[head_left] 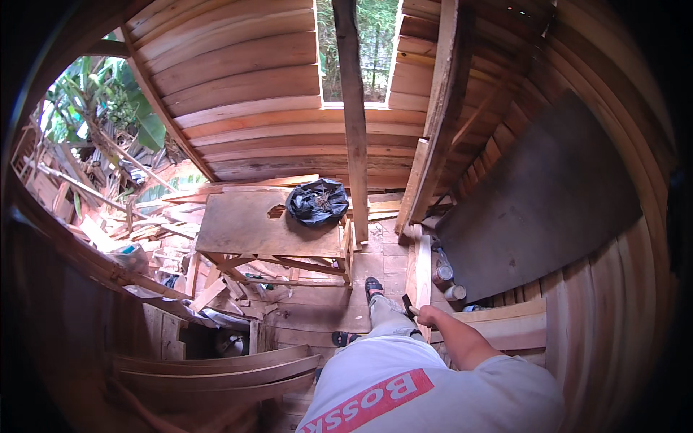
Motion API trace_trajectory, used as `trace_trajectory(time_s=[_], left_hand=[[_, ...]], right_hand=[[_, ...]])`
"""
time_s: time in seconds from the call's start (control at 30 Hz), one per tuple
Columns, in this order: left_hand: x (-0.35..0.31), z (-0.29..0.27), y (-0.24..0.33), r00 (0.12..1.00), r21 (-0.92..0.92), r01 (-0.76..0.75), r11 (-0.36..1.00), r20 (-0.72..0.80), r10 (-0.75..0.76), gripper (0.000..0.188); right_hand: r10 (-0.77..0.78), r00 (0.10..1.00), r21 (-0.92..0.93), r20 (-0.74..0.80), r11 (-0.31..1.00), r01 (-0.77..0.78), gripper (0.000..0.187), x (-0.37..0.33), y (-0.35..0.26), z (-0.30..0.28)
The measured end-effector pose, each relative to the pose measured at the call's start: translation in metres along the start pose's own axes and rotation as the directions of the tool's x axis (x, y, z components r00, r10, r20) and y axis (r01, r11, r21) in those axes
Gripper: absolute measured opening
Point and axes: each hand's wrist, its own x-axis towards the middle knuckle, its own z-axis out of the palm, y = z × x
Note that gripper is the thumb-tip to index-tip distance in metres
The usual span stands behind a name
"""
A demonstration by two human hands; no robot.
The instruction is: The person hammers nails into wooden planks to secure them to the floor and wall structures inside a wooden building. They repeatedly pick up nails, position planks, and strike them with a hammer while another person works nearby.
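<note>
My right hand is closed round a hammer, its dark head pointing away from me beside my leg. The hand is just over an upright pale timber post; whether it touches the post I cannot tell. My left hand does not show. Ahead of my feet stands a wooden table with a worn board top and a hole in it. On its right end lies an open black plastic bag with small dark pieces inside, too small to name.
Cans stand right of the post, below a large dark sheet leaning on the plank wall. Scrap wood is heaped at left. A vertical beam rises behind the table. Curved planks lie at near left.
</note>
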Motion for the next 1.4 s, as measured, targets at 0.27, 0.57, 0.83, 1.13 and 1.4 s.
trace_trajectory(time_s=[0.27,0.57,0.83,1.13,1.4], left_hand=[[-0.011,-0.072,0.088,1.000,-0.437,-0.028,0.899,-0.002,0.030,0.036],[-0.164,-0.115,0.292,0.641,-0.680,0.659,0.320,0.731,0.233,0.015],[-0.166,-0.320,0.542,0.230,-0.309,0.931,-0.194,0.084,0.969,0.010],[-0.129,-0.496,0.669,0.238,0.328,0.944,0.038,-0.756,0.610,0.038],[-0.173,-0.522,0.708,0.219,0.558,0.795,0.238,-0.631,0.744,0.029]], right_hand=[[0.057,0.998,0.052,0.029,0.997,-0.058,0.027,-0.019,-0.007,-0.012],[0.076,0.988,0.161,0.137,0.982,-0.098,0.022,0.007,0.001,-0.007],[-0.080,0.994,0.265,0.071,0.962,0.059,0.021,0.004,0.015,-0.048],[0.147,0.980,0.617,0.137,0.761,-0.201,0.019,0.053,0.093,0.002],[0.289,0.937,0.714,0.194,0.613,-0.337,0.020,0.035,0.130,0.032]])
